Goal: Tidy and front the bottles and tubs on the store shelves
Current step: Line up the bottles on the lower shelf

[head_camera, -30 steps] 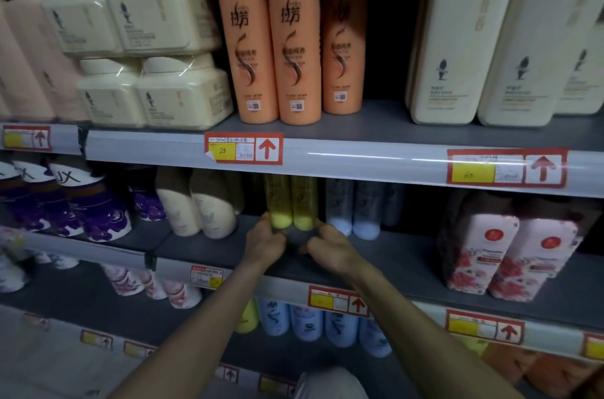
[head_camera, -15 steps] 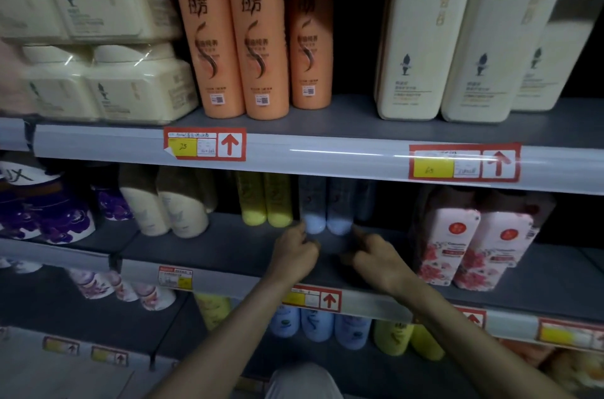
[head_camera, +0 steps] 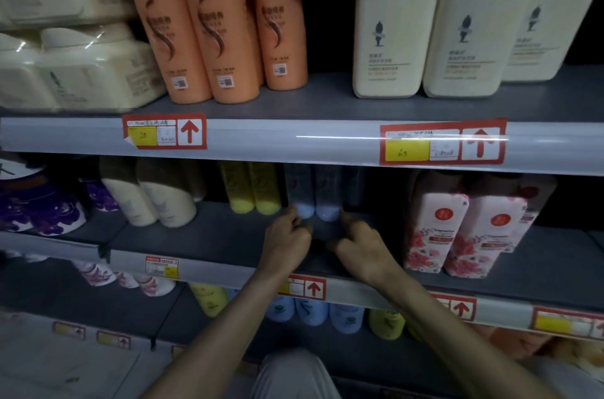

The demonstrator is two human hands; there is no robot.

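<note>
The left hand and right hand reach onto the middle shelf. Their fingers are curled, with the tips against the bases of two pale blue bottles standing just beyond them. In the dim light I cannot tell whether either hand truly grips. Just left of the left hand stand yellow bottles, and further left cream bottles. Right of the right hand sit pink floral packs. Above the hands stand orange bottles and tall ivory bottles

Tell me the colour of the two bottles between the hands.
Pale blue bottles, head view.
</note>
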